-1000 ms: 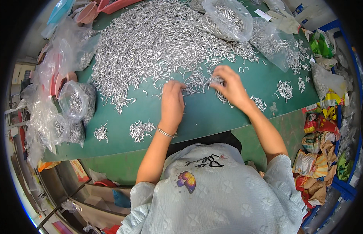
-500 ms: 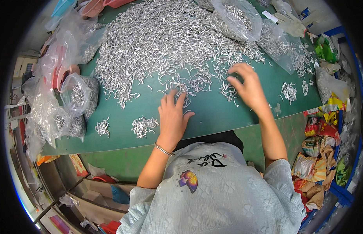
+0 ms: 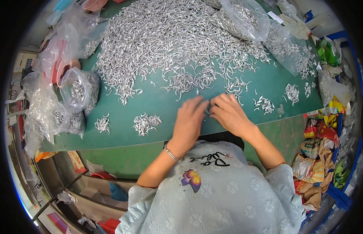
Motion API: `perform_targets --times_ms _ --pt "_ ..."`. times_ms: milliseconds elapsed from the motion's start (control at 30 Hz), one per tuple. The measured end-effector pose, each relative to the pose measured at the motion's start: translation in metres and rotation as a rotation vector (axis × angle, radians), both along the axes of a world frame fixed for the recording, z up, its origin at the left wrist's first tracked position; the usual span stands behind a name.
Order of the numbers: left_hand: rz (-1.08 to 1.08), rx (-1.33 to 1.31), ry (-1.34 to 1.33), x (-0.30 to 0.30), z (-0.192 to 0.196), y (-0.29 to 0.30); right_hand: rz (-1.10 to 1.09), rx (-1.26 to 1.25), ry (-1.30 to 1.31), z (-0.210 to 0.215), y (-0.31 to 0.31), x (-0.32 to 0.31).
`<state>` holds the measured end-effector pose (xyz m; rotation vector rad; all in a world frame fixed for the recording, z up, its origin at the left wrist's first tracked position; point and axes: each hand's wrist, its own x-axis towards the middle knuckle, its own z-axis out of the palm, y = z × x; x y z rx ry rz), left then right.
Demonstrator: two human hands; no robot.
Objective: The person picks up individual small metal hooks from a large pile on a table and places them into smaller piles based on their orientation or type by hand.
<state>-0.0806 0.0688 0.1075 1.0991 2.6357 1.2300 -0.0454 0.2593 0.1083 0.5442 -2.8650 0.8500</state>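
Close to the table's near edge, my two hands meet almost fingertip to fingertip. My left hand (image 3: 190, 121) has its fingers bent inward and smeared by motion. Curled fingers pressed together mark my right hand (image 3: 232, 115); a greyish bit shows between the hands, too small to make out. Just beyond them lie loose curved silver metal pieces (image 3: 183, 84), spilling from a large heap (image 3: 162, 39) of the same kind. One single metal piece (image 3: 197, 91) rests right in front of my left fingers.
Small piles sit near the front edge: two left, a left pile (image 3: 145, 124) among them, and a right pile (image 3: 264, 104). Filled clear plastic bags (image 3: 78, 91) stand at the left; another clear bag (image 3: 281, 50) lies far right. Coloured packages (image 3: 318, 144) fill the right side below the green table (image 3: 107, 142).
Both hands have left the heap's near edge and come together closer to my body. The right pile, formerly behind my right forearm, now shows. The view has shifted slightly.
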Motion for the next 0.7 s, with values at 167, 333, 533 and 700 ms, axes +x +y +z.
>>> perform_targets --times_ms 167,333,533,700 --pt "0.011 -0.019 0.001 0.015 -0.019 0.0 -0.229 -0.147 -0.019 -0.008 0.012 -0.026" --pt "0.063 0.018 0.009 0.018 -0.018 -0.003 -0.216 0.006 0.198 -0.018 -0.01 -0.055" --pt "0.221 0.032 0.008 0.009 -0.02 -0.016 -0.348 -0.15 0.066 -0.012 0.028 -0.053" --pt "0.226 0.009 0.002 0.008 -0.019 -0.011 -0.296 0.074 0.179 0.002 0.004 -0.048"
